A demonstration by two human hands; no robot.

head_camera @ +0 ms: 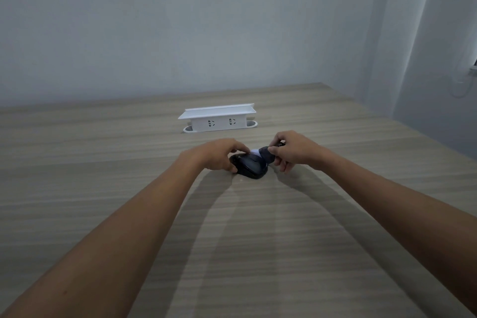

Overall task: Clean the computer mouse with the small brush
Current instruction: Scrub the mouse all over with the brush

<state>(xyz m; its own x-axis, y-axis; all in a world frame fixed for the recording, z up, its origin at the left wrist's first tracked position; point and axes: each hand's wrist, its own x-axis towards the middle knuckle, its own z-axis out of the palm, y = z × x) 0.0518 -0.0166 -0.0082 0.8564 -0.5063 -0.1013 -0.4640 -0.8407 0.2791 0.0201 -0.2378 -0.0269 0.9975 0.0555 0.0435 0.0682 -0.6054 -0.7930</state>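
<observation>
A black computer mouse (251, 166) lies on the wooden table (103, 152), a little past the middle. My left hand (219, 153) grips it from the left, fingers over its top and thumb at its near side. My right hand (291, 148) holds a small dark brush (267, 153) just right of the mouse. The brush's pale tip (255, 152) touches the mouse's far upper edge. Most of the brush handle is hidden inside my right fist.
A white pop-up socket box (219, 121) with an open lid stands on the table behind the mouse. A grey wall runs along the far edge, and the table's right edge slants toward a wall with a hanging cable.
</observation>
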